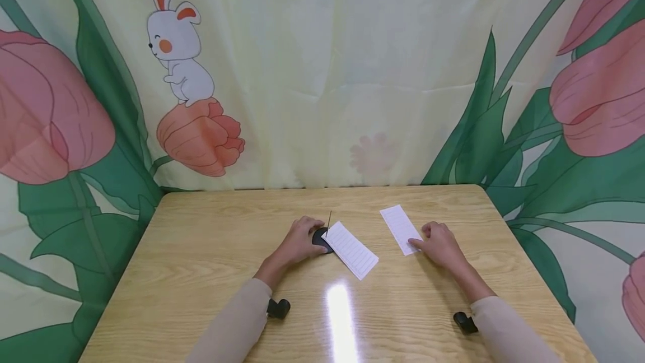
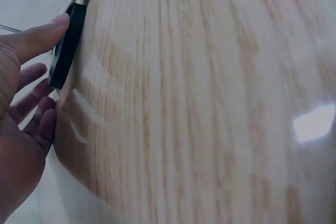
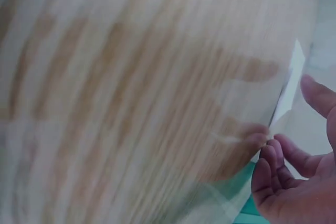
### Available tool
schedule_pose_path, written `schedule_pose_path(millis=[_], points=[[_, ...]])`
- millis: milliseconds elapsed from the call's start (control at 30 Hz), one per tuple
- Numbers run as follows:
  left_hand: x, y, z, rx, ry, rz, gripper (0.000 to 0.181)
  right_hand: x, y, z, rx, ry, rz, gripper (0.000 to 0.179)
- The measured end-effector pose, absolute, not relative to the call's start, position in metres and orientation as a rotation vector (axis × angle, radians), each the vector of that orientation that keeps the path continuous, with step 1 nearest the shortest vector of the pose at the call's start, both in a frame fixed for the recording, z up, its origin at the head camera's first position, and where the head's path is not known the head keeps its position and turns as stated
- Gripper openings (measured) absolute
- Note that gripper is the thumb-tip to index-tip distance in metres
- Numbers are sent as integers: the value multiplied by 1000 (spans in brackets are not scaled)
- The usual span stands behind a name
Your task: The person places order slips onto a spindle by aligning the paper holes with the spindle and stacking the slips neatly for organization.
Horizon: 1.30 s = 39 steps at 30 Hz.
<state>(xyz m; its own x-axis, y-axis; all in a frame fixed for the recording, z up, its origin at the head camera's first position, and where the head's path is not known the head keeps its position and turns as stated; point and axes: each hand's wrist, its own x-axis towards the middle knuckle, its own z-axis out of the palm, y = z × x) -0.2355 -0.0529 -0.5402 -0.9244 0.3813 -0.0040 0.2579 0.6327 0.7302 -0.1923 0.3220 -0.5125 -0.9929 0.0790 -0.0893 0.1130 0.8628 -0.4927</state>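
My left hand (image 1: pixel 298 242) grips the round black base of a bill spike (image 1: pixel 319 238), thumb on the near side and fingers on the far side. Its thin needle stands up from the base. The left wrist view shows the thumb against the edge of the black base (image 2: pixel 68 51). Lined white paper slips (image 1: pixel 351 251) lie with one corner over the base, by the needle; whether they are pierced I cannot tell. My right hand (image 1: pixel 441 244) is at the lower right edge of another lined slip (image 1: pixel 400 229), thumb over the paper, fingers loosely bent and apart from the thumb.
Both hands are over a wood-grain table (image 1: pixel 211 262) with rounded back corners. Behind it hangs a curtain (image 1: pixel 322 71) printed with tulips and a rabbit. A bright light reflection (image 1: pixel 342 318) shows on the tabletop near the front. Black wrist devices (image 1: pixel 279 308) are worn on both forearms.
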Motion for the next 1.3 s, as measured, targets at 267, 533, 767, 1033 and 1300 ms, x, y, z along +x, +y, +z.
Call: schedule_pose_path(millis=[267, 533, 767, 1033, 1300], points=[[-234, -53, -541, 524, 2698, 1168, 60, -192, 323, -517, 152, 2995, -777, 42], [-234, -52, -543, 546, 2694, 1184, 59, -190, 324, -516, 114, 3004, -803, 30], [-233, -54, -540, 530, 2701, 1172, 59, -192, 320, -515, 88, 3005, -807, 23], [-233, -53, -541, 516, 2702, 1157, 60, -193, 321, -515, 126, 2968, -868, 35], [-233, -53, -540, 520, 2706, 1144, 60, -197, 324, -512, 175, 2898, -847, 36]])
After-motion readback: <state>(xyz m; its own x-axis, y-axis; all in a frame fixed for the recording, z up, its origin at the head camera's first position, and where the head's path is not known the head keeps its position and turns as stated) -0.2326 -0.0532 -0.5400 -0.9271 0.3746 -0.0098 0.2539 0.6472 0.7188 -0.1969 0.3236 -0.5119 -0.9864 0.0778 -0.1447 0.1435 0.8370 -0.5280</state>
